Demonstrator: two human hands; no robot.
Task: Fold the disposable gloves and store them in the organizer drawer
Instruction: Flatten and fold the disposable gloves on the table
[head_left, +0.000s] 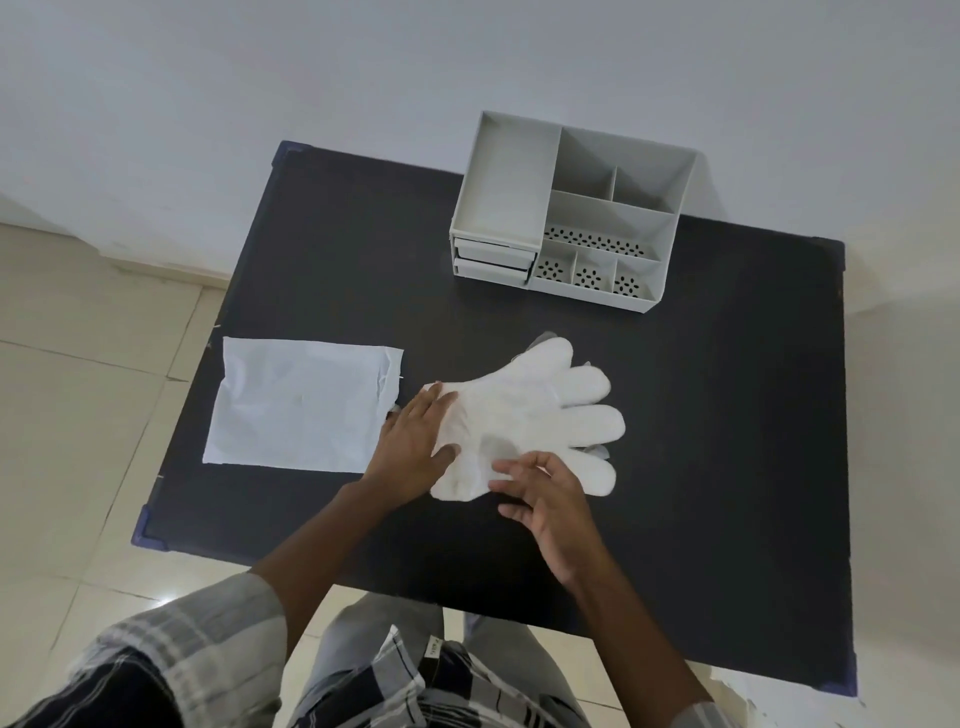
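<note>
A black rectangular surface (727, 415) with blue corner caps is seen from above, set on a pale tiled floor (78, 415) against a white wall (260, 78). At its far edge a light grey plastic desk organizer (566, 208) is placed; its top is divided into open compartments, some with perforated bottoms, and two shallow drawers (493, 260) are stacked in its front left part, both shown pushed in. A flat white plastic packet (301, 405) is laid on the surface's left side, well apart from the organizer.

Just to the right of the packet, a stack of thin white translucent disposable gloves (535, 415) is spread flat near the surface's middle, with the fingers pointed to the right and the cuffs toward the packet. The left hand (415, 441) is laid open and flat, palm down, on the cuff end, which is pressed against the surface; nothing is gripped by it. The right hand (545, 499) is held half open at the near edge of the gloves, with its fingertips (501, 467) touching the plastic there; whether a layer is pinched cannot be told. Checked sleeves (208, 639) are visible at the bottom.
</note>
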